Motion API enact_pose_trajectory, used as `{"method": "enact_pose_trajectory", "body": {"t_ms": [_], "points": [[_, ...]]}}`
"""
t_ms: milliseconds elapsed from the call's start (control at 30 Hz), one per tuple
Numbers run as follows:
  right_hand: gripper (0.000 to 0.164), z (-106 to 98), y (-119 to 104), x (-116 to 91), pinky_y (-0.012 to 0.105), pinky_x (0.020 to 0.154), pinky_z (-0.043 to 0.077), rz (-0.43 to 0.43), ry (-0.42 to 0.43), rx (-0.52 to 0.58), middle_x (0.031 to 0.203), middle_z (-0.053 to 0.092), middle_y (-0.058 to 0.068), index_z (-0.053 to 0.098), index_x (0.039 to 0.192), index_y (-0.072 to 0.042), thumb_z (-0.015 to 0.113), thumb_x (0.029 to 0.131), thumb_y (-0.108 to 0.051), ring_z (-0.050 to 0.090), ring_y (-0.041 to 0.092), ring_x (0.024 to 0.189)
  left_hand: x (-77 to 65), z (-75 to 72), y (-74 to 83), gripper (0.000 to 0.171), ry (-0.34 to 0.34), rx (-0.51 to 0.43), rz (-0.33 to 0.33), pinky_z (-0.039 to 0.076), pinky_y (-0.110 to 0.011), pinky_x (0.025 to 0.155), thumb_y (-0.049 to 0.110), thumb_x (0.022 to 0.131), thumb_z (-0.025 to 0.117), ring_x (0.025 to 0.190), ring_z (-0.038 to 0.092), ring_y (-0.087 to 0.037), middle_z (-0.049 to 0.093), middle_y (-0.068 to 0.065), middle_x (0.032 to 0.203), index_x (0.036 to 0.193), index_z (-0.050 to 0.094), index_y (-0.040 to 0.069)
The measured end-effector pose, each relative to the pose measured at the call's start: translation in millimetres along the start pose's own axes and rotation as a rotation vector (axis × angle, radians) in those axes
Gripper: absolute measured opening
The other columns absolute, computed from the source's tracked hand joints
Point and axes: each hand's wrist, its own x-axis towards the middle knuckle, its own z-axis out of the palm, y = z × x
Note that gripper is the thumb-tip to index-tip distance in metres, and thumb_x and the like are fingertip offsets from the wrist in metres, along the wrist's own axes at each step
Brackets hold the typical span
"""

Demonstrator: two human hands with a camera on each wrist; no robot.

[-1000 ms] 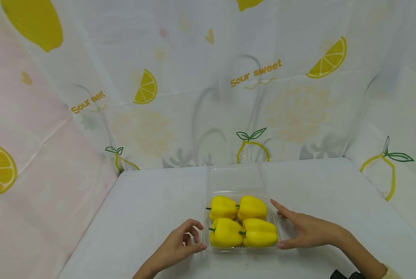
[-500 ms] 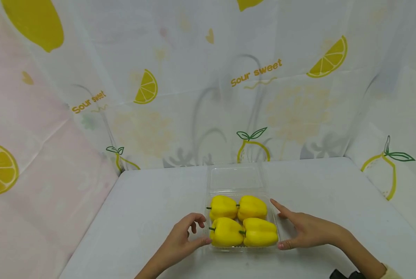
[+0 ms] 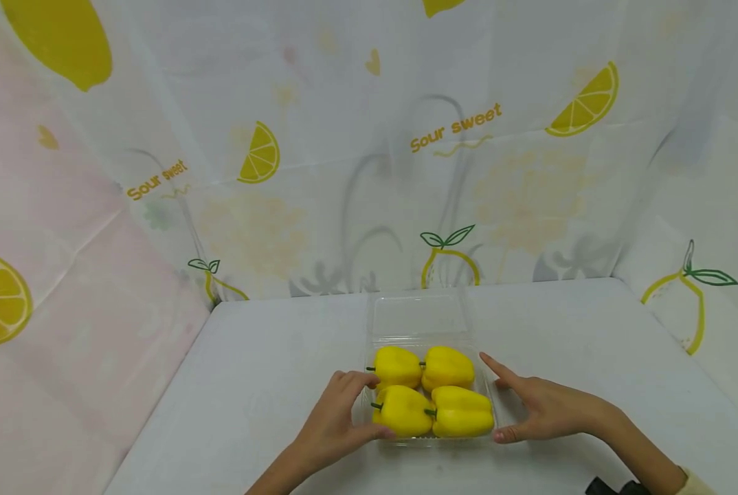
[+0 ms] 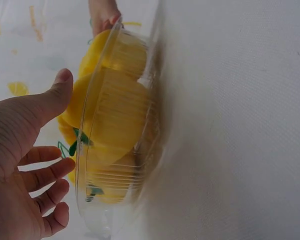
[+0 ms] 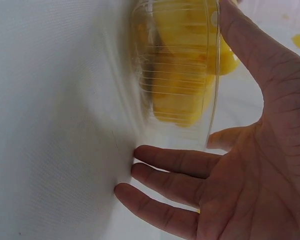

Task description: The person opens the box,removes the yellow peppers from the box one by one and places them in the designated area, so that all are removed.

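A clear plastic clamshell box (image 4: 97, 220) lies on the table with its lid (image 3: 420, 315) folded back. Inside are several yellow bell peppers with green stems, in two rows. My left hand (image 3: 338, 419) is at the box's left side, its thumb and fingers spread either side of the front-left bell pepper (image 3: 404, 411). In the left wrist view its thumb reaches over the rim, and the fingers are loosely bent by it. My right hand (image 3: 548, 409) lies along the right side, fingers extended, thumb at the front right corner. The right wrist view shows fingertips on the tabletop.
The white table (image 3: 270, 357) ends at a curtain (image 3: 332, 137) printed with lemons behind and at both sides. A small black object (image 3: 616, 487) shows at the bottom edge near my right forearm.
My left hand has moved right, from beside the box to over its left rim at the front-left bell pepper. The right hand, box and bell peppers have stayed in place.
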Motion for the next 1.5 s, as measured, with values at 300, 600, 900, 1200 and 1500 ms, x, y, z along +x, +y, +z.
{"method": "enact_pose_trajectory", "body": {"t_ms": [300, 600, 900, 1200, 1500], "points": [[0.11, -1.0, -1.8, 0.2, 0.066, 0.095, 0.038, -0.003, -0.012, 0.009, 0.134, 0.055, 0.02, -0.001, 0.158, -0.012, 0.072, 0.086, -0.052, 0.051, 0.043, 0.123, 2.8, 6.9, 3.7, 0.07, -0.021, 0.049, 0.037, 0.042, -0.035, 0.086, 0.054, 0.073, 0.081, 0.102, 0.044, -0.011, 0.057, 0.009, 0.122, 0.128, 0.058, 0.018], [0.112, -0.6, -1.7, 0.7, 0.065, 0.096, 0.037, 0.035, -0.018, 0.003, 0.134, 0.056, 0.018, -0.001, 0.159, -0.014, 0.071, 0.084, -0.057, 0.051, 0.042, 0.123, 3.1, 8.3, 3.1, 0.073, -0.028, 0.027, 0.029, 0.044, -0.031, 0.081, 0.06, 0.073, 0.078, 0.098, 0.044, -0.008, 0.061, 0.008, 0.125, 0.13, 0.061, 0.018], [0.111, -1.1, -2.9, 2.0, 0.067, 0.095, 0.037, 0.03, -0.024, 0.012, 0.134, 0.055, 0.02, 0.0, 0.159, -0.014, 0.072, 0.084, -0.055, 0.052, 0.043, 0.122, 5.4, 5.0, 2.7, 0.073, -0.039, -0.009, -0.026, 0.047, -0.027, 0.076, 0.064, 0.072, 0.077, 0.093, 0.05, -0.013, 0.064, 0.008, 0.121, 0.127, 0.065, 0.018], [0.112, -0.7, -2.0, 1.8, 0.067, 0.095, 0.037, 0.028, -0.022, 0.013, 0.134, 0.055, 0.022, 0.001, 0.158, -0.013, 0.072, 0.084, -0.055, 0.051, 0.043, 0.122, 5.5, 6.4, 2.3, 0.067, -0.02, 0.002, -0.014, 0.046, -0.024, 0.07, 0.06, 0.074, 0.079, 0.087, 0.051, -0.012, 0.065, 0.007, 0.12, 0.125, 0.065, 0.018], [0.111, -1.3, -2.1, 2.9, 0.067, 0.096, 0.036, 0.035, -0.031, 0.027, 0.134, 0.055, 0.023, 0.001, 0.158, -0.014, 0.073, 0.084, -0.053, 0.051, 0.044, 0.123, 3.2, 8.6, 0.4, 0.064, 0.028, -0.012, 0.003, 0.045, -0.023, 0.069, 0.061, 0.075, 0.078, 0.084, 0.052, -0.012, 0.065, 0.009, 0.119, 0.123, 0.066, 0.02]]}}
